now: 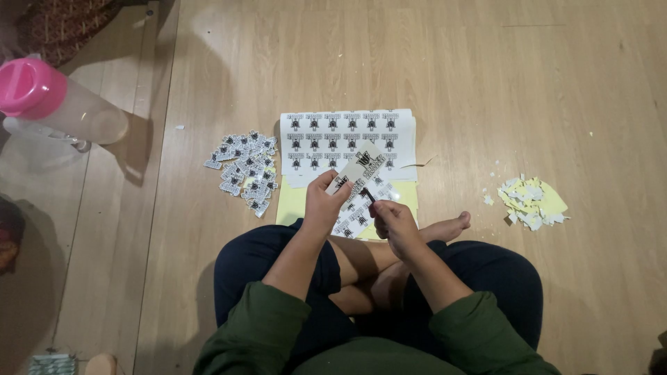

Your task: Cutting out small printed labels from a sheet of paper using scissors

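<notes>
I sit cross-legged on a wooden floor. My left hand [324, 203] holds up a strip of printed stickers [363, 182], which hangs tilted over my lap. My right hand [394, 223] is closed around a small dark cutting tool [368, 196] whose tip touches the strip. Beyond my hands a stack of printed sticker sheets [347, 135] lies flat on the floor, with a yellow backing sheet [293, 203] under its near edge.
A pile of cut-out stickers [244, 169] lies left of the sheets. A heap of yellow and white paper scraps [532, 201] sits to the right. A clear plastic jug with a pink lid [48, 101] stands at far left.
</notes>
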